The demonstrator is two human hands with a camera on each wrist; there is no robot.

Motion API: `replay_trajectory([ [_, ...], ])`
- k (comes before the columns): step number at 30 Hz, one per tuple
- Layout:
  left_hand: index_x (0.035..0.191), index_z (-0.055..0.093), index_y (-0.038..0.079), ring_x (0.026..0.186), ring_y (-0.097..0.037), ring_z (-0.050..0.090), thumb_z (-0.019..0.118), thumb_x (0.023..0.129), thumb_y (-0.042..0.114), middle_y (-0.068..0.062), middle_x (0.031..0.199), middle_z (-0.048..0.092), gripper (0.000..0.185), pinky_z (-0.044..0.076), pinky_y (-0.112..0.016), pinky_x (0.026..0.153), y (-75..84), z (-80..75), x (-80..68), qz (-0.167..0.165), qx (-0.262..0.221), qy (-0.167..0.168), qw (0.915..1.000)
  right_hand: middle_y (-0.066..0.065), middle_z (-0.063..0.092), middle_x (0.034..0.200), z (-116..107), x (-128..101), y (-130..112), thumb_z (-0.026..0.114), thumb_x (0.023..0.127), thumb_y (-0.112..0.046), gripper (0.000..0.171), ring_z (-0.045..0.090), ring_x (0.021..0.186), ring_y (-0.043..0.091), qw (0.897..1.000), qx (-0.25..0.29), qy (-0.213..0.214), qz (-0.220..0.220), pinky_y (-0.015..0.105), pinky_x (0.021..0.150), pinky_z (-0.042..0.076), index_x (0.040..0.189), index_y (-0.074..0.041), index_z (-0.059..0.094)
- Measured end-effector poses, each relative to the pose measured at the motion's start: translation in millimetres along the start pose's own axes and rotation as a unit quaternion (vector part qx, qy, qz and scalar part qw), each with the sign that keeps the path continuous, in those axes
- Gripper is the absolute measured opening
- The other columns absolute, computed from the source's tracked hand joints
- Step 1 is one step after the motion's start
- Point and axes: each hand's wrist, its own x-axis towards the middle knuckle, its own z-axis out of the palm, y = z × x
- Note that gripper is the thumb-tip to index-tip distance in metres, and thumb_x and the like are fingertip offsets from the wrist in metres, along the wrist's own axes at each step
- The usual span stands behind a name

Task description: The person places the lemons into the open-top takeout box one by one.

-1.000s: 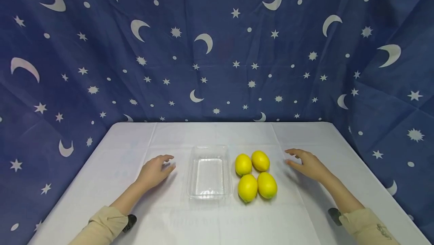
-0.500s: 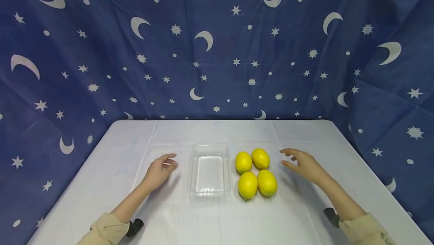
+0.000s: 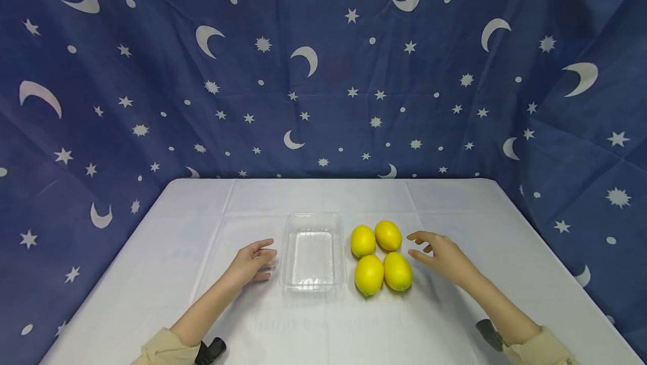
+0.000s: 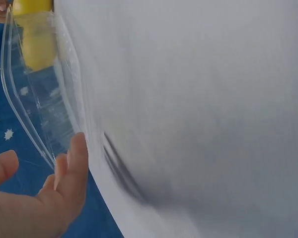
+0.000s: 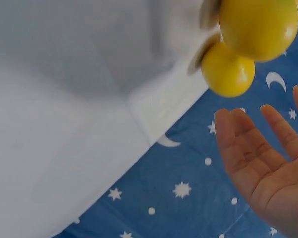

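A clear plastic tray (image 3: 311, 251) lies empty in the middle of the white table (image 3: 177, 224). Right of it, several yellow lemons (image 3: 381, 256) sit in a tight cluster. My left hand (image 3: 253, 262) hovers open just left of the tray, fingers (image 4: 74, 168) close to its rim (image 4: 35, 134). My right hand (image 3: 436, 251) is open beside the lemons on their right, fingers (image 5: 248, 144) spread and near the closest lemon (image 5: 227, 72). Neither hand holds anything.
A dark blue cloth with white moons and stars (image 3: 323, 73) hangs behind and around the table. The table's far edge (image 3: 323, 179) meets this backdrop. Beige sleeves (image 3: 536, 348) show at the bottom.
Both hands have moved inward: the left hand toward the tray's left side, the right hand toward the lemons. The tray and lemons have not moved.
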Motion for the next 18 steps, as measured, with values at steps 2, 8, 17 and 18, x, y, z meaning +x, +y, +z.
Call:
replay_trajectory([
  [2, 0.141, 0.032, -0.005, 0.119, -0.042, 0.048, 0.046, 0.097, 0.011, -0.026, 0.129, 0.044, 0.049, 0.054, -0.042, 0.090, -0.6, 2.1, -1.2, -0.007, -0.032, -0.012, 0.9994, 0.019, 0.065, 0.109, 4, 1, -1, 0.066, 0.087, -0.020, 0.035, 0.063, 0.086, 0.026, 1.000, 0.012, -0.007, 0.008, 0.041, 0.075, 0.057, 0.117, -0.001, 0.062],
  [8, 0.142, 0.030, -0.006, 0.118, -0.042, 0.045, 0.044, 0.098, 0.010, -0.029, 0.133, 0.038, 0.049, 0.055, -0.039, 0.089, 1.1, 10.5, -3.5, -0.010, -0.080, -0.032, 0.9962, 0.020, 0.065, 0.103, 11, 1, -2, 0.067, 0.086, -0.017, 0.033, 0.061, 0.079, 0.021, 0.999, 0.042, -0.029, 0.015, 0.038, 0.072, 0.056, 0.114, 0.000, 0.062],
  [17, 0.143, 0.028, -0.006, 0.112, -0.035, 0.050, 0.049, 0.095, 0.008, -0.029, 0.131, 0.041, 0.053, 0.056, -0.041, 0.087, -0.5, 21.4, -3.4, -0.028, -0.117, -0.009, 0.9927, 0.018, 0.066, 0.101, 17, 0, -2, 0.067, 0.086, -0.016, 0.031, 0.060, 0.078, 0.019, 0.998, 0.061, -0.032, 0.013, 0.036, 0.071, 0.056, 0.112, -0.001, 0.064],
  [18, 0.143, 0.028, -0.006, 0.111, -0.035, 0.051, 0.049, 0.094, 0.006, -0.030, 0.132, 0.041, 0.054, 0.057, -0.041, 0.086, -1.1, 22.2, -3.9, -0.031, -0.119, -0.008, 0.9924, 0.017, 0.066, 0.101, 19, 0, -2, 0.067, 0.086, -0.017, 0.031, 0.061, 0.078, 0.019, 0.997, 0.062, -0.034, 0.015, 0.036, 0.071, 0.056, 0.112, -0.001, 0.064],
])
